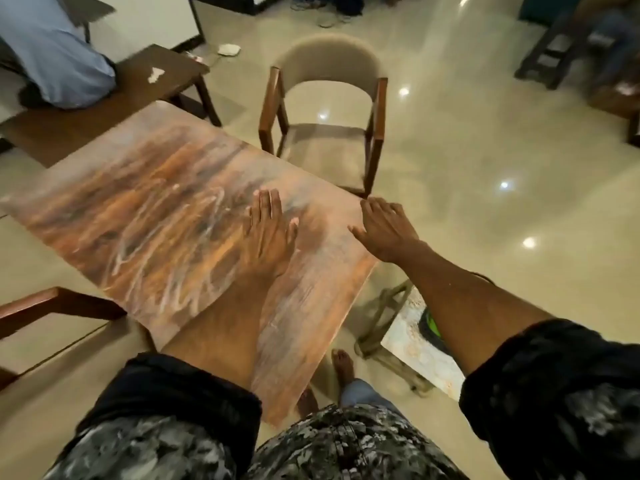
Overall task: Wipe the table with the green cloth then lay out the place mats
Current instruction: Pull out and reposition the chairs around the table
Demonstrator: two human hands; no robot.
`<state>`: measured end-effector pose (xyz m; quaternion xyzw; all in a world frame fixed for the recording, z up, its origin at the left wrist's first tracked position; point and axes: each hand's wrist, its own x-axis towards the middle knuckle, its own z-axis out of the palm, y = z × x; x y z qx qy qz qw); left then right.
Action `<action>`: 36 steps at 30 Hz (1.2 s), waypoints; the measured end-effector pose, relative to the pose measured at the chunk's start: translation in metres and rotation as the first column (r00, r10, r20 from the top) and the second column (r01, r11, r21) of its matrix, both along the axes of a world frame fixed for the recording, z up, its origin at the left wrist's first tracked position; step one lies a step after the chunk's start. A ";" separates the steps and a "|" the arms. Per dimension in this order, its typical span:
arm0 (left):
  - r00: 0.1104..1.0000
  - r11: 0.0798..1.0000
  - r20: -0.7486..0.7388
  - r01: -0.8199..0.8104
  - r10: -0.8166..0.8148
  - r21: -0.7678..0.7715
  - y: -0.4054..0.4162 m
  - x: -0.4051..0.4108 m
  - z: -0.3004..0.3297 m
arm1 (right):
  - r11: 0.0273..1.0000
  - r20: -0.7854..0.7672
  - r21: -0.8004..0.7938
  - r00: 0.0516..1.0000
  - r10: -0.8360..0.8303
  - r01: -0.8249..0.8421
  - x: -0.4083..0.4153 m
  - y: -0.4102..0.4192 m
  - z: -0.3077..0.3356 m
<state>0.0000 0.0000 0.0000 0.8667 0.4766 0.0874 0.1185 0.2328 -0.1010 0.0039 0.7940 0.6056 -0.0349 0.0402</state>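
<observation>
Both hands empty right now; left hand (pixel 268 230) lies flat on the table (pixel 145 202), right hand (pixel 388 230) hovers loose-fingered at its edge; green cloth (pixel 433 323) sits low under the right forearm; no mats visible; wiping looks not started.

Matt wood-grain table (pixel 145 216), glossy floor (pixel 485 150)

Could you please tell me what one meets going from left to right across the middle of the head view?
Brown streaked marble-pattern table → left hand lying flat on it → right hand at the table's edge → glossy cream tiled floor.
</observation>
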 end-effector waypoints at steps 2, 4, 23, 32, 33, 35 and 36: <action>0.999 0.998 0.011 0.035 -0.035 -0.053 -0.015 0.009 -0.004 | 0.996 -0.036 -0.045 0.996 -0.082 0.080 -0.001 -0.023 -0.005; 0.994 0.989 0.001 0.108 -0.109 -0.097 -0.032 0.018 -0.015 | 0.988 -0.054 -0.065 0.988 -0.145 0.141 -0.002 -0.054 -0.017; 0.826 0.828 -0.085 0.543 -0.557 -0.140 -0.179 0.169 -0.036 | 0.715 -0.239 -0.100 0.681 -0.692 0.692 0.044 -0.292 -0.065; 0.773 0.782 -0.121 0.614 -0.623 -0.104 -0.314 0.260 -0.032 | 0.680 -0.244 -0.048 0.651 -0.718 0.732 0.120 -0.432 -0.064; 0.767 0.778 -0.127 0.619 -0.629 -0.109 -0.331 0.268 -0.031 | 0.676 -0.247 -0.050 0.647 -0.722 0.735 0.127 -0.447 -0.065; 0.756 0.768 -0.137 0.630 -0.641 -0.115 -0.360 0.284 -0.031 | 0.666 -0.254 -0.043 0.636 -0.728 0.745 0.139 -0.474 -0.067; 0.749 0.762 -0.141 0.636 -0.647 -0.118 -0.372 0.293 -0.030 | 0.660 -0.257 -0.044 0.630 -0.733 0.750 0.143 -0.485 -0.067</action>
